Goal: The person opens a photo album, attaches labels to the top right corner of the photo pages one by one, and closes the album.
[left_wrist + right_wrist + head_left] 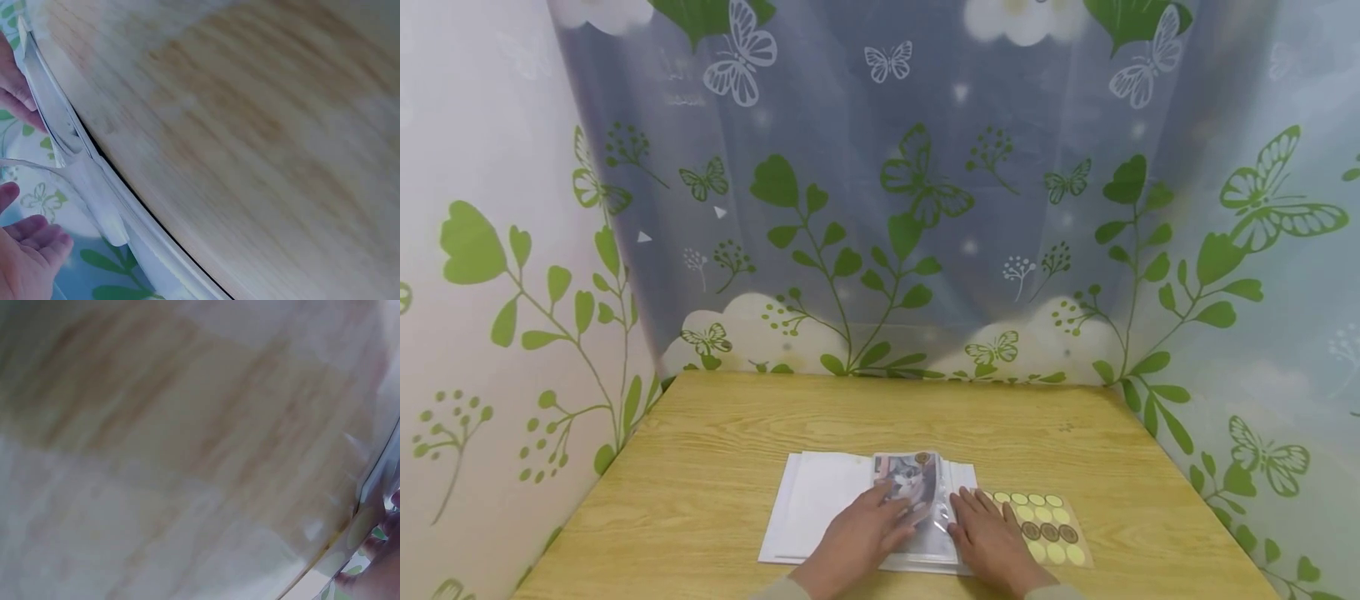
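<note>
A white album (823, 500) lies spread on the wooden table. On its right side, a page with a clear plastic sleeve (945, 479) bows upward, showing a cat picture (906, 468) with a brown round sticker (922, 457) at its top. My left hand (853, 537) reaches over this page, fingers loosely bent beside the picture; in the left wrist view those fingers (40, 240) curve beside the raised white page (103, 200). At the album's right edge, my right hand (988, 533) rests with fingers extended, partly over the sticker sheet (1070, 510).
Rows of pale yellow round stickers and a row of brown ones (1048, 532) show on the sheet right of the album. Bare table top (865, 408) stretches behind the album to a patterned curtain (880, 275). Similar curtains close off both sides.
</note>
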{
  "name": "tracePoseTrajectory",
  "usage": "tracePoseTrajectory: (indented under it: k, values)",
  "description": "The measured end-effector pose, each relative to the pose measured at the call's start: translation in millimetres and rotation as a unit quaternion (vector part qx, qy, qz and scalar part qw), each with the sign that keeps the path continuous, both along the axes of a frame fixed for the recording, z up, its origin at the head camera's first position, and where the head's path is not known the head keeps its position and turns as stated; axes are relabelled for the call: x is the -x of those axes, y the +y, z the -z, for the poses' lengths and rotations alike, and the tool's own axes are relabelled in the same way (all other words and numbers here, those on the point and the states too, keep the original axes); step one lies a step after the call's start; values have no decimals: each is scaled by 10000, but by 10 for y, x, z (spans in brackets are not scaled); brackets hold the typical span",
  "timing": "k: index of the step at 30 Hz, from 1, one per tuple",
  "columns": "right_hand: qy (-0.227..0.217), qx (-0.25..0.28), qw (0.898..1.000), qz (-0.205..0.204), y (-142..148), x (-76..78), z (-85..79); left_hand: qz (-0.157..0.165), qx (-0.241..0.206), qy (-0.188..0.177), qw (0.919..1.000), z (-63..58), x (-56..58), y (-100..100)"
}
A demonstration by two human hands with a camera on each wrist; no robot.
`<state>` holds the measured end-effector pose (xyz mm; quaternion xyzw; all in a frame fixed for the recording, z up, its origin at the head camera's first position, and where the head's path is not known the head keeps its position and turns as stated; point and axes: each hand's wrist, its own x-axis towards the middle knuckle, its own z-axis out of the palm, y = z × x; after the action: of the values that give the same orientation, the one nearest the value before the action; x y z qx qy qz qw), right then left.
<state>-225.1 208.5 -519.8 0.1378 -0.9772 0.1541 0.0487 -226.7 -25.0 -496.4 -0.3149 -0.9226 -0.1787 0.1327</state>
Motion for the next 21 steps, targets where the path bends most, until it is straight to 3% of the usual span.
tracePoseTrajectory:
  k: [7,11,14,18,21]
  values:
    - [8,23,10000,-43,3,5,16,103,-367,311,9988,-8,4,-98]
    - [23,42,10000,-62,5,3,19,243,-793,785,9935,-9,6,-123]
    - [1,64,10000,-71,8,2,13,152,-1202,933,9882,4,10,-134]
    - [-59,88,9999,-59,10,2,3,-133,-1763,646,9821,18,21,-150]
    - [-104,79,9999,-38,8,3,-4,-315,-2240,16,9741,-7,20,-164]
